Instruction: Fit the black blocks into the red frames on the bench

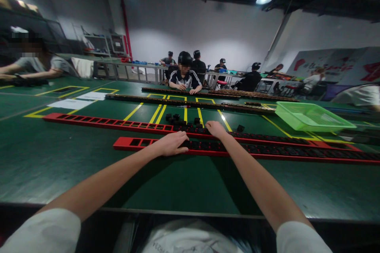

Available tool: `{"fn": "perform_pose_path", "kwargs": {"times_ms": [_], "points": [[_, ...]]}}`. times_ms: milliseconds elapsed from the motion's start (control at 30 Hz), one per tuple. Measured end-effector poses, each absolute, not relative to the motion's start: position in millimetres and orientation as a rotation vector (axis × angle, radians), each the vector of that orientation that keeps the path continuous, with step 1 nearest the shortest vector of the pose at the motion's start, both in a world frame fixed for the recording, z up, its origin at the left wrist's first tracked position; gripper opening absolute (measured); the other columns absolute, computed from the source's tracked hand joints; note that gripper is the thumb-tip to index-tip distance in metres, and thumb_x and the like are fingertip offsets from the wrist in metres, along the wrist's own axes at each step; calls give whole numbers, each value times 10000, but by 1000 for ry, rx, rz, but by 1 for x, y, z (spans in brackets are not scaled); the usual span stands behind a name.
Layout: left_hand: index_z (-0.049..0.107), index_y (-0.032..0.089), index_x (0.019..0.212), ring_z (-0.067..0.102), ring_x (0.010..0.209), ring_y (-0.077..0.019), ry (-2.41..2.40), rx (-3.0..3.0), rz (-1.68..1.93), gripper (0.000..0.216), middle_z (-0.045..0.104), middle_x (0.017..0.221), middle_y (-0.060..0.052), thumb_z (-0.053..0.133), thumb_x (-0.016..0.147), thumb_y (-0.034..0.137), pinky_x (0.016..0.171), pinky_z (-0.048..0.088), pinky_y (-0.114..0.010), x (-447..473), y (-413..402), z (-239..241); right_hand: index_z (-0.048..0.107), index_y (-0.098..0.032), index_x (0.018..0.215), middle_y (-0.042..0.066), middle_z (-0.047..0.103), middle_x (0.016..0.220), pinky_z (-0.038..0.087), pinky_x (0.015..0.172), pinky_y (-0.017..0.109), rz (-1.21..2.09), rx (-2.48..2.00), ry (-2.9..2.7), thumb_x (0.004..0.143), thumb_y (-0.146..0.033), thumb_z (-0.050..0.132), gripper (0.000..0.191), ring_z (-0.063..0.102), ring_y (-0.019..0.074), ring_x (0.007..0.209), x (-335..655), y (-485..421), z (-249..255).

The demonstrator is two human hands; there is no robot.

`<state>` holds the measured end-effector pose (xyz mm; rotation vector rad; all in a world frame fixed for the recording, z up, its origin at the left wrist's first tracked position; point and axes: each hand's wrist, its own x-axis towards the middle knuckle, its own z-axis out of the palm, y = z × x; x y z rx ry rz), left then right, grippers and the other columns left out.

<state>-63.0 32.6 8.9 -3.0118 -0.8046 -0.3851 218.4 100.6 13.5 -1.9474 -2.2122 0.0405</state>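
The left hand (172, 144) lies flat, fingers together, on the near red rail (130, 142) running left-right across the tabletop (59, 162); the right hand (216, 128), curled, grip hidden, touches the far red rail (103, 122) by loose black pieces (173, 118).

Both my bare arms stretch forward to mid-frame, my left hand (172, 144) lying flat, palm down, my right hand (215, 129) just up-right of it, fingers bent downward.
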Motion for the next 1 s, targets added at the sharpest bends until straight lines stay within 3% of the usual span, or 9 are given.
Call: {"fn": "perform_pose_path", "kwargs": {"times_ms": [1000], "points": [[572, 152, 1190, 587, 1036, -250, -790, -2960, -375, 385, 607, 1142, -108, 457, 999, 466, 909, 450, -352, -61, 30, 13, 734, -204, 1055, 107, 731, 1144, 454, 819, 275, 47, -1952, -2220, 1004, -264, 393, 350, 669, 240, 1010, 219, 101, 14]]}}
